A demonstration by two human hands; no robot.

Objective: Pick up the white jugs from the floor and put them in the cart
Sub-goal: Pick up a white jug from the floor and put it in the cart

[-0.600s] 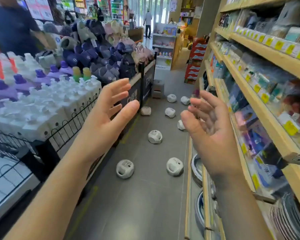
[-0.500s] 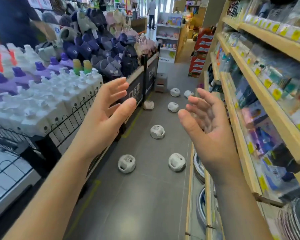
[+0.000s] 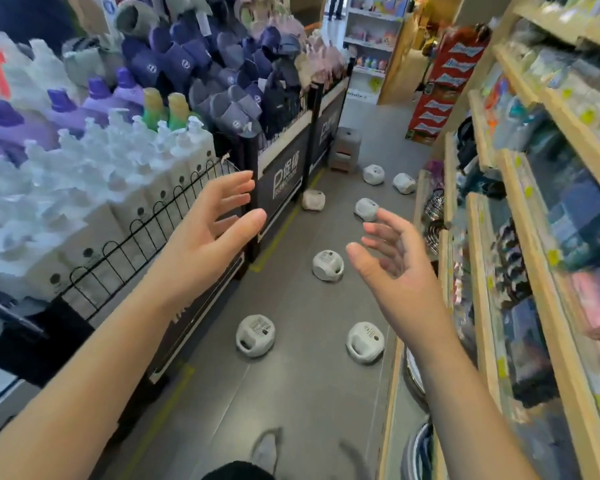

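Several white jugs lie scattered on the grey aisle floor. The two nearest are one jug (image 3: 255,336) on the left and another jug (image 3: 365,342) by the right shelf. A third jug (image 3: 328,265) lies farther on, and more jugs (image 3: 373,174) rest toward the aisle's far end. My left hand (image 3: 208,233) is raised in front of me, palm inward, fingers straight and holding nothing. My right hand (image 3: 392,261) faces it, fingers loosely spread and holding nothing. Both hover well above the jugs. No cart is recognisable in view.
A display bin (image 3: 284,181) of white pump bottles and slippers behind a black wire fence lines the left. Wooden shelves (image 3: 478,258) of goods line the right. A small grey stool (image 3: 345,150) stands at the bin's far end. A person's legs show at the far top.
The view has tipped downward and moved forward along the aisle, so the jugs sit nearer. Both hands stay raised and holding nothing, a little lower in the frame.
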